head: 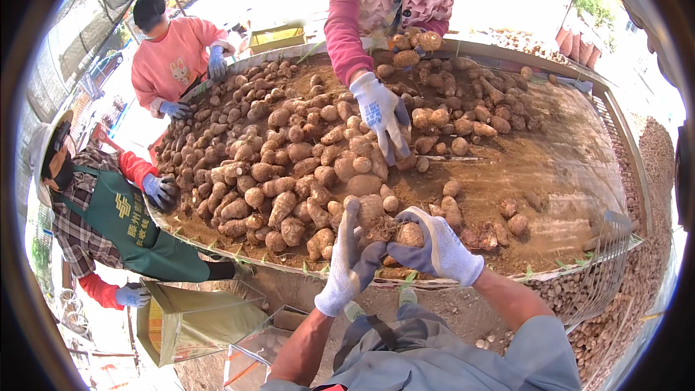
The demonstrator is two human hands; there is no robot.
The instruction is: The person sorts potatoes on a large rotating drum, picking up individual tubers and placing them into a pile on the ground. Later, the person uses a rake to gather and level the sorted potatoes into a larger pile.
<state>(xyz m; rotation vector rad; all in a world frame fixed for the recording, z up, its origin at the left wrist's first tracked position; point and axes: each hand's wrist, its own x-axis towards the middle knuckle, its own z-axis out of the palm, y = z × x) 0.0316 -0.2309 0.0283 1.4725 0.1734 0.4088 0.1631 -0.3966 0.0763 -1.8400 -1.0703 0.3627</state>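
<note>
Both of my hands wear light knit gloves with grey palms, at the near edge of a soil-covered table (575,174). My left hand (347,266) holds a large, root-fringed taro corm (374,220) between its long fingers and thumb. My right hand (448,247) is curled around a smaller round taro corm (411,235) pressed up against the large one. Whether the two corms are still joined is hidden by roots and fingers. Just beyond lies a broad heap of brown taro corms (282,174).
Across the table a person's gloved hand (378,114) reaches into the heap; their other hand lifts a taro cluster (415,43). Two more people work at the left. A metal-tined fork (602,266) leans at the right corner. An open sack (201,320) stands at lower left.
</note>
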